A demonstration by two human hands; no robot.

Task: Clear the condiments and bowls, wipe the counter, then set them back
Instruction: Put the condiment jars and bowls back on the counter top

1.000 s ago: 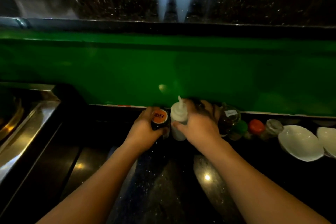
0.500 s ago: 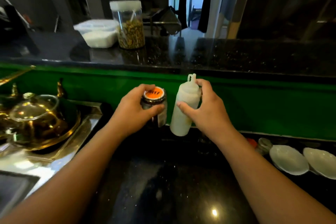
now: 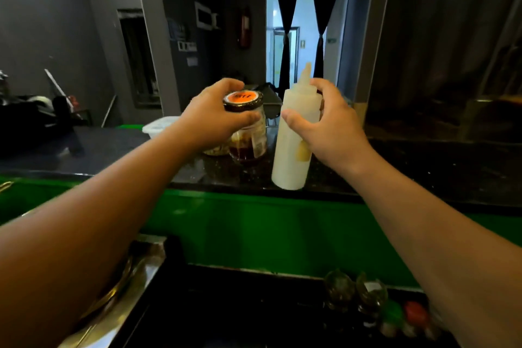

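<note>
My left hand grips a glass jar with an orange lid by its top, over the upper black granite ledge. My right hand holds a white squeeze bottle around its shoulder, its base level with the ledge's front edge. Whether either rests on the ledge I cannot tell. On the lower black counter, at the bottom right, stand remaining condiments: two glass jars, a green-capped bottle and a red-capped bottle.
A green panel separates the lower counter from the ledge. A white plastic container and another jar sit on the ledge behind my left hand. A steel basin rim lies at the lower left.
Both hands lifted the jar and the squeeze bottle from the lower counter up to the upper ledge. My view tilted upward, so the white bowls on the right left the frame.
</note>
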